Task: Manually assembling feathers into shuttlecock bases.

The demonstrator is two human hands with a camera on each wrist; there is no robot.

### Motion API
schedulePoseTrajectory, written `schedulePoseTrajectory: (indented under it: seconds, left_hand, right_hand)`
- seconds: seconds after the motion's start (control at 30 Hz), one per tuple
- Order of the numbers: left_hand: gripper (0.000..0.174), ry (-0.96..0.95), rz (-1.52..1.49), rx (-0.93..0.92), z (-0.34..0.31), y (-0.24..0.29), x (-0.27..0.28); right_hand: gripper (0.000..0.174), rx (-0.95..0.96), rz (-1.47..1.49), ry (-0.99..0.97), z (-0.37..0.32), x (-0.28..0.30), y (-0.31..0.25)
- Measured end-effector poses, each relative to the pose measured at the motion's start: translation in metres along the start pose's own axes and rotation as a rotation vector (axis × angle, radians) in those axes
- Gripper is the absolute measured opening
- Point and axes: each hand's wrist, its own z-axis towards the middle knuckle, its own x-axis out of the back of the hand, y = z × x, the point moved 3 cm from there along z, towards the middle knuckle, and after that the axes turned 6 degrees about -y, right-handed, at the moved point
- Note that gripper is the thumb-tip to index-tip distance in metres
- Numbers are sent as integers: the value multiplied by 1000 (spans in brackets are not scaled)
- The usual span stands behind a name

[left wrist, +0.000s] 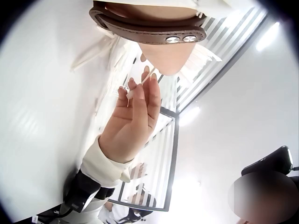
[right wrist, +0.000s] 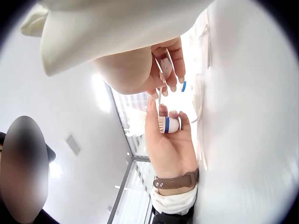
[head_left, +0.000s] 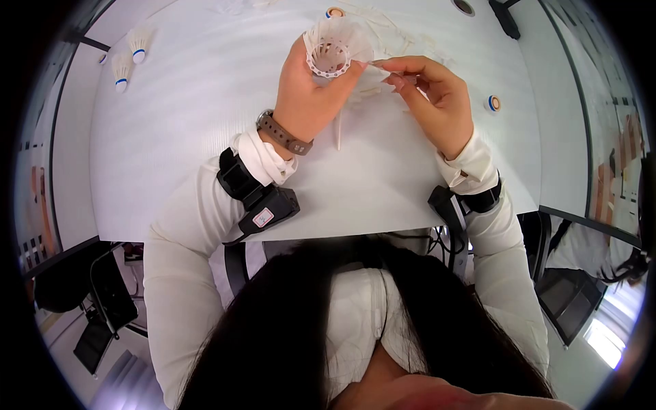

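Left hand (head_left: 309,96) gripped the shuttlecock (head_left: 333,51), its open end up. Right hand (head_left: 437,102) pinched a feather (head_left: 374,66) just beside the rim, pointing across at it.

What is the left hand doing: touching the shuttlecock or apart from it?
Touching. The right wrist view shows the left hand curled round the shuttlecock at its cork; the right hand pinches a feather.

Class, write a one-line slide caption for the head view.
Left hand holds a shuttlecock above a white table; right hand pinches a feather beside it.
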Motion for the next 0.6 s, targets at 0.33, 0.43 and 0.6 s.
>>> schedulePoseTrajectory:
  seconds: [0.33,0.43,0.6]
  left_hand:
    - [33,-63,-14,-7,-2,7,-2]
    - [33,-48,-8,-3,-4,7,-2]
    - [34,-53,-25,58,-4,7,-2]
  right_hand:
    - [33,-113,269,-109,2,-2,3]
    - [36,-112,262,-101,2,-3,2]
    - [32,-136,271,-79,4,2,-2]
